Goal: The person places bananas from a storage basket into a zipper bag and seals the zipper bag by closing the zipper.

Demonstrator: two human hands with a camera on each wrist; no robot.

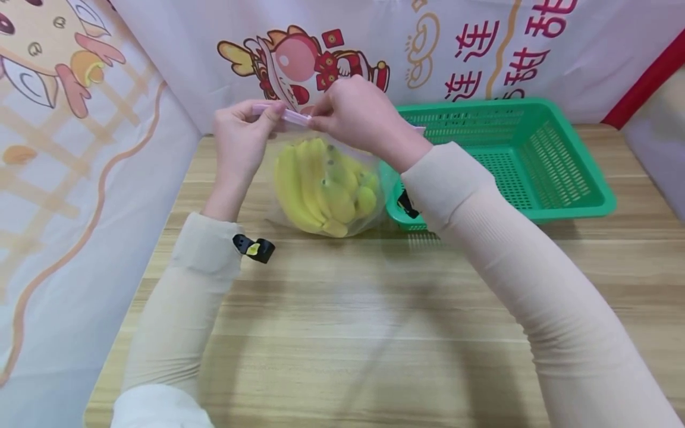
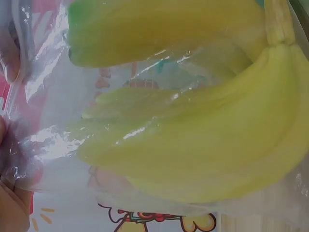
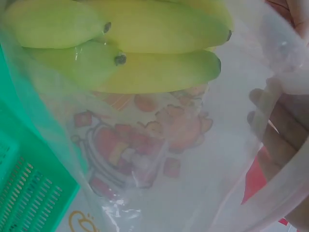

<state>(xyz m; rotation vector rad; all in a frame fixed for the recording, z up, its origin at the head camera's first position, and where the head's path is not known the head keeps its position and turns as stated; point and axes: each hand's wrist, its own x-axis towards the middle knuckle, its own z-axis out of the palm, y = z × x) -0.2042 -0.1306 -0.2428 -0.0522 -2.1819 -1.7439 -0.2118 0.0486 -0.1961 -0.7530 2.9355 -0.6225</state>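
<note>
A clear plastic zip bag (image 1: pixel 272 214) stands on the wooden table with yellow bananas (image 1: pixel 299 184) inside, some tinged green at the tips. Along its top runs a pinkish seal strip (image 1: pixel 294 117). At the left end of this strip, my left hand (image 1: pixel 238 134) pinches it between thumb and fingers. My right hand (image 1: pixel 361 113) pinches the same strip a short way to the right. Seen from the left wrist, the bananas (image 2: pixel 203 145) lie close behind shiny film. Fingers (image 3: pixel 285 121) show behind the bag's upper part in the right wrist view.
A green slotted plastic basket (image 1: pixel 575 212) stands to the right of the bag, partly behind my right forearm. Printed cloth (image 1: pixel 176 35) hangs behind the table and along its left side. A black strap (image 1: pixel 254 248) sits at my left cuff.
</note>
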